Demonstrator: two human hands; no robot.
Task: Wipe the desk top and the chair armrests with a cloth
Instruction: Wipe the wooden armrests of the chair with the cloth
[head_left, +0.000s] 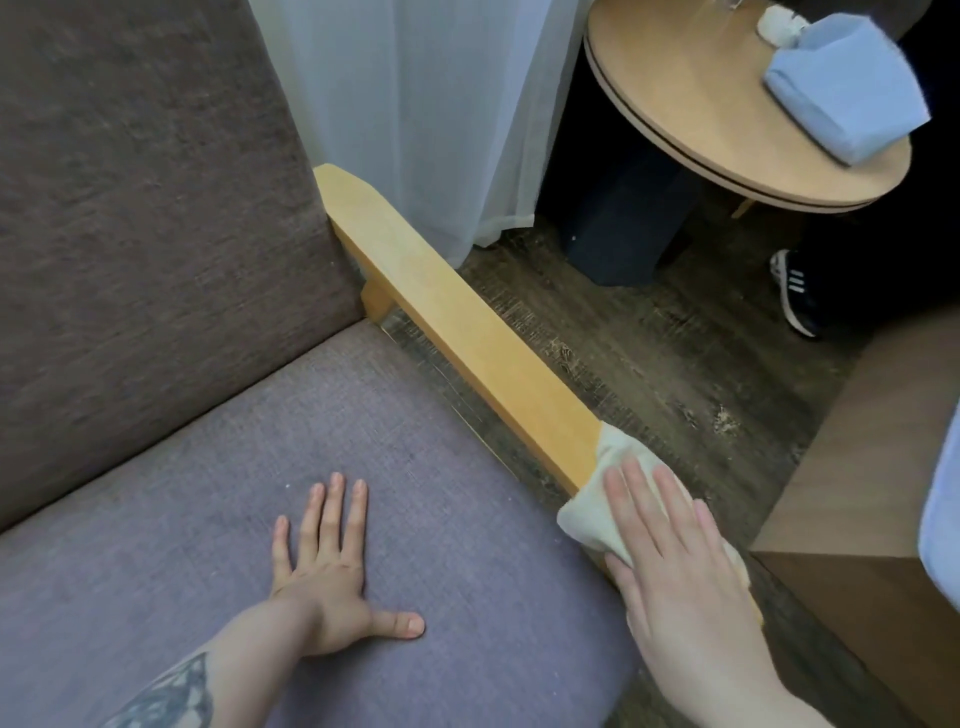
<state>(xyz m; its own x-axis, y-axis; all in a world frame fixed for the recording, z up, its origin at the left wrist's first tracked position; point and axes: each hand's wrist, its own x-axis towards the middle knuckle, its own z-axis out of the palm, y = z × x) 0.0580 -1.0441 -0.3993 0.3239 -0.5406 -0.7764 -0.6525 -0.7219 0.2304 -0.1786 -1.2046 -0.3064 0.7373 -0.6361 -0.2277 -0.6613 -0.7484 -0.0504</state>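
Right hand (675, 561) flat on cloth (587, 514) over armrest (467, 332); left hand (332, 577) splayed, fingers spread, on seat cushion (156, 519).

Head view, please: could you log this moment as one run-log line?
step: wiping armrest | right hand: flat on cloth at near end of wooden armrest | left hand: open, palm down on seat cushion
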